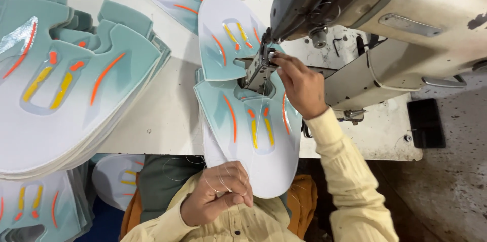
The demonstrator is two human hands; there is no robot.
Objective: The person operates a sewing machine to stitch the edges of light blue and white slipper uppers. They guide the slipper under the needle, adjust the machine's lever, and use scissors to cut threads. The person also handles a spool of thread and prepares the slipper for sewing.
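Pale teal and white, with orange and yellow stripes, the shoe-upper panel [253, 135] lies at the centre of the frame, its top tucked under the presser foot [259, 69] of the sewing machine [406, 24]. The right hand [299, 85] pinches the thread at the needle, fingers closed. The left hand [218, 199], lower centre, is curled shut around loose thread [223, 181] beside the panel's bottom edge. A second panel [228, 34] lies beyond; a stack of panels [66, 85] fills the left.

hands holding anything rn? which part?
Left hand pinches thin thread strands near the shoe-upper panel. Right hand fingertips sit at the sewing machine's needle area; a grip cannot be told.
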